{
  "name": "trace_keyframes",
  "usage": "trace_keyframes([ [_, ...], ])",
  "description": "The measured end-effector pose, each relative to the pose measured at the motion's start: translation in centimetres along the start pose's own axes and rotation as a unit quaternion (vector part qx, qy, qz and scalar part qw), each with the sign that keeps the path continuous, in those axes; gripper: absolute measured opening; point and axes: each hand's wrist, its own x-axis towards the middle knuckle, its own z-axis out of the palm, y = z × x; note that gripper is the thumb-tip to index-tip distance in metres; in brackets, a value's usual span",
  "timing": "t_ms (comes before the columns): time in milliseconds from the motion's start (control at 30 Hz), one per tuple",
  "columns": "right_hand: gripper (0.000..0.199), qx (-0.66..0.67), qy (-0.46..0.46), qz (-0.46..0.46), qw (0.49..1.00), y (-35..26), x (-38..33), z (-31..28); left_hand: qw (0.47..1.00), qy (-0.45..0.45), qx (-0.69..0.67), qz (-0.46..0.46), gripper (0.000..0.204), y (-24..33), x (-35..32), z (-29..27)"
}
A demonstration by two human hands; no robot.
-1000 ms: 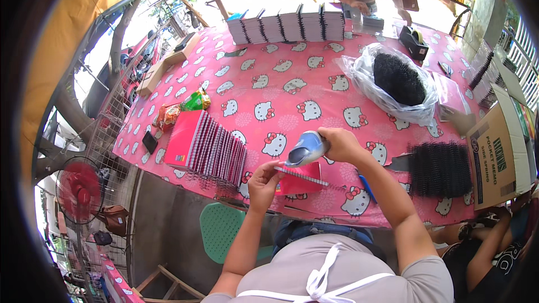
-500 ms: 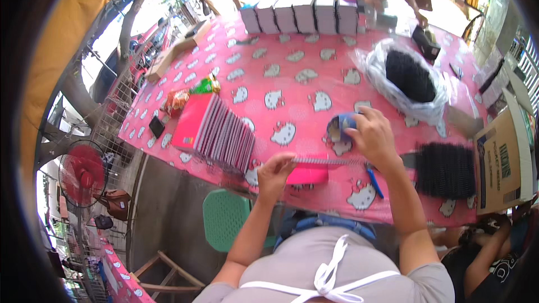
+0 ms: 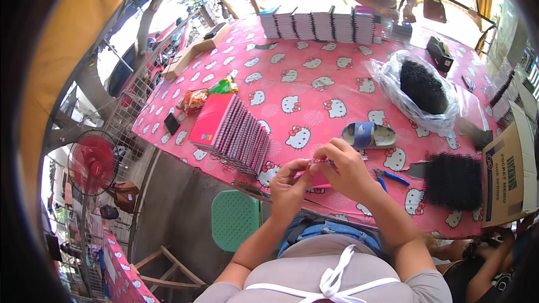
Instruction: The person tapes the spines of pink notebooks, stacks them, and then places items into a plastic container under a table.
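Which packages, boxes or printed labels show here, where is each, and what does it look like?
Cardboard box: right table edge, brown, with a dark blue printed side panel.
Clear plastic bag: far right of the pink table, crumpled, holding a black mass.
Snack packets: left side beside the pink notebooks, green and orange, shiny.
No screens visible.

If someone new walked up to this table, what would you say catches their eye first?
Probably the pink cartoon-cat tablecloth covering the whole table, and at its near edge the left hand and right hand pinching a small pink notebook together. To the left lies a slanted row of pink spiral notebooks; far right, a clear bag of black coils.
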Motion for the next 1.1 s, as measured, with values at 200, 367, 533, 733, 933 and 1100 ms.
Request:
trace_keyframes([
  [200, 0.014, 0.190, -0.051, 0.026, 0.980, -0.2, 0.0, -0.3, 0.990, -0.082, -0.106, -0.048, 0.028, 2.7, -0.8, 0.3],
  [367, 0.015, 0.248, -0.004, -0.037, 0.968, -1.0, -0.3, 1.8, 0.977, -0.130, -0.141, -0.089, 0.028, 1.4, -1.6, -1.2],
  [533, 0.008, 0.368, -0.107, 0.131, 0.914, -1.1, -1.5, 0.3, 0.981, -0.158, 0.071, 0.086, 0.024, 2.3, -0.9, -2.8],
  [733, 0.012, 0.391, -0.238, 0.268, 0.848, -1.4, -0.2, -1.4, 0.969, -0.180, 0.138, 0.100, 0.019, 3.3, -0.3, -3.2],
  [933, 0.015, 0.392, -0.251, 0.324, 0.824, 2.3, -0.3, -0.2, 0.795, -0.132, 0.493, 0.329, 0.019, 4.6, 0.2, -1.7],
  [1100, 0.021, 0.159, -0.240, 0.040, 0.957, 0.1, 0.7, -1.2, 0.915, -0.150, 0.355, 0.120, 0.019, 5.3, -0.6, -3.7],
])
